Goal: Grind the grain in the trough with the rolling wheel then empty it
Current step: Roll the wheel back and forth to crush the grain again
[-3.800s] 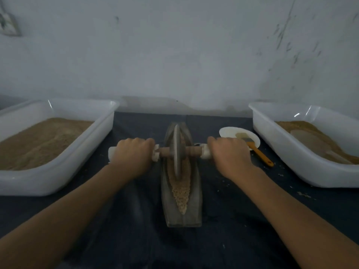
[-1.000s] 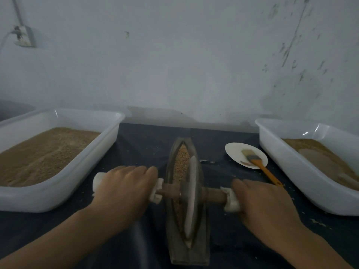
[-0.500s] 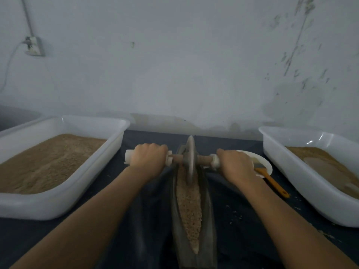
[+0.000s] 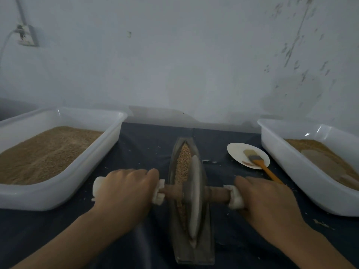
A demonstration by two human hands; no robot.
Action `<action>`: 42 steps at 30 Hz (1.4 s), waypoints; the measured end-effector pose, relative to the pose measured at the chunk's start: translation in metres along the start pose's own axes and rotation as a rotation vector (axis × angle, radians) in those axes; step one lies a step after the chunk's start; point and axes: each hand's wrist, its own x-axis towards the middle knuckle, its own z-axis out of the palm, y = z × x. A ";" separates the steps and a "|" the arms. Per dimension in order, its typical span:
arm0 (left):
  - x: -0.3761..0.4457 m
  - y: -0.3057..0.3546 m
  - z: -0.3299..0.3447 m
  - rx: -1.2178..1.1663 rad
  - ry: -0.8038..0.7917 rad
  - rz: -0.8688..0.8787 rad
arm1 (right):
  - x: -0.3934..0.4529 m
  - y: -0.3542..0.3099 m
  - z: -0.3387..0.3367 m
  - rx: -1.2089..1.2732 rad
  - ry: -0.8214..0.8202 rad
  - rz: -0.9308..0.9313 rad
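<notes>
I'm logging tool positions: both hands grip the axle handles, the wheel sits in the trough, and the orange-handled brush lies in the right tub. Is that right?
Not quite. The head view shows the orange-handled brush resting on the small white plate, beside the right tub, not in it. The left hand and right hand do grip the handles, with the wheel in the trough.

Both bins (image 4: 58, 191) (image 4: 310, 183) run off frame; hands (image 4: 124, 189) (image 4: 268, 200) cover the axle's wrapped ends.

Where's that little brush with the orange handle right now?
In the head view the brush lies to the right of the trough, its bristles on the small white plate, its handle pointing toward the right hand, beside the right tub.
</notes>
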 end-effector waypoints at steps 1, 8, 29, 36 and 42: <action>0.008 -0.003 0.010 0.006 -0.032 -0.044 | 0.006 0.000 0.008 -0.011 -0.003 0.011; 0.084 -0.025 0.069 0.015 0.044 -0.151 | 0.098 0.013 0.061 -0.174 -0.025 0.084; 0.029 -0.007 0.018 0.065 0.022 0.003 | 0.022 0.006 0.029 -0.044 -0.107 0.027; 0.116 -0.028 0.065 0.054 0.020 -0.144 | 0.114 0.021 0.082 -0.064 -0.108 0.188; 0.112 -0.024 0.052 0.073 0.002 -0.110 | 0.101 0.016 0.070 -0.007 -0.132 0.163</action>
